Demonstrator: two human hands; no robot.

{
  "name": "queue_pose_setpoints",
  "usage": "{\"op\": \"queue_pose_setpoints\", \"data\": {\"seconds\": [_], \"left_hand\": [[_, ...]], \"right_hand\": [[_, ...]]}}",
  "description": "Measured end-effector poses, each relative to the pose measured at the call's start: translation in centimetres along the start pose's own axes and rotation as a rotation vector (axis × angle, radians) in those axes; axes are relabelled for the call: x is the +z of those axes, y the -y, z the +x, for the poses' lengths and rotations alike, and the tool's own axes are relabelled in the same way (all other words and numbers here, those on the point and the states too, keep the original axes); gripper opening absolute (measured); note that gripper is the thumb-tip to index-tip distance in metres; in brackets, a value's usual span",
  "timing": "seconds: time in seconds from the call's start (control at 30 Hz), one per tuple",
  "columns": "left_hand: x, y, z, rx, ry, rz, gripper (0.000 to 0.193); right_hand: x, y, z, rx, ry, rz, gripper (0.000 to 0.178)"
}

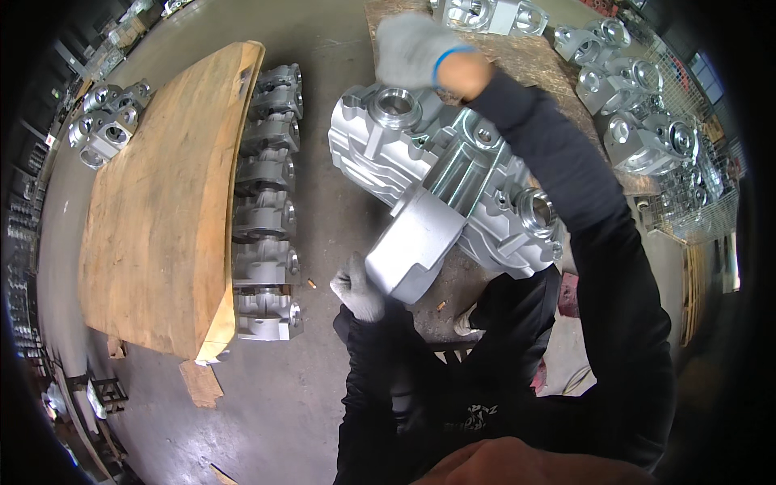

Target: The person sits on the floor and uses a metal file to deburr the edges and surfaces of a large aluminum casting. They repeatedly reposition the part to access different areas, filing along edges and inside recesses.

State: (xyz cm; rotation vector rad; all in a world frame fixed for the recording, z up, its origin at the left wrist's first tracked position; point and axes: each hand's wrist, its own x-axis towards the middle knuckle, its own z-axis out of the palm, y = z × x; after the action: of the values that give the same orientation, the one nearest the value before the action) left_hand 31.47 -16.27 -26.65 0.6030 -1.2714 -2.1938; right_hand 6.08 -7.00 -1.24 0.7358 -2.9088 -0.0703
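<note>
A large silver metal casting (pixel 412 234) stands in front of me, with round machined bores and a block-shaped arm slanting toward my lap. Beside the near end of that arm is my left hand (pixel 357 289), in a grey glove with its fingers curled; what they hold, if anything, is hidden. My right arm reaches across the casting's right side. Over its far edge is my right hand (pixel 416 52), also gloved in grey with a blue cuff band. Its back is toward me and slightly smeared, so its fingers do not show.
A worn tabletop (pixel 558 77) carries more castings (pixel 647 141) at the far right, by a wire cage (pixel 699 214). To my left, a plywood sheet (pixel 162 210) lies beside a row of castings (pixel 267 218). A cardboard scrap (pixel 200 383) lies on the floor.
</note>
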Motion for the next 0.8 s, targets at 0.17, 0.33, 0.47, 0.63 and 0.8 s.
{"op": "queue_pose_setpoints", "data": {"seconds": [0.17,0.33,0.47,0.63,0.8], "left_hand": [[-0.5,0.5,0.3,0.016,0.032,0.044,0.051],[-0.5,0.9,0.3,0.018,0.023,0.002,0.049],[-0.2,0.5,0.0,0.009,0.037,-0.003,0.049],[0.3,-0.3,-0.1,-0.030,0.043,-0.020,0.050],[0.2,-0.2,-0.4,0.005,0.023,-0.011,0.051]], "right_hand": [[0.2,-0.7,-0.9,-0.123,-0.074,-0.019,0.026],[1.5,-2.4,-0.8,-0.093,-0.167,0.021,0.027],[2.1,-2.4,-1.5,-0.144,-0.119,-0.048,0.027],[3.1,-2.4,-3.1,-0.080,-0.305,0.084,0.031],[3.8,-3.2,-4.1,0.010,-0.179,0.089,0.031]]}}
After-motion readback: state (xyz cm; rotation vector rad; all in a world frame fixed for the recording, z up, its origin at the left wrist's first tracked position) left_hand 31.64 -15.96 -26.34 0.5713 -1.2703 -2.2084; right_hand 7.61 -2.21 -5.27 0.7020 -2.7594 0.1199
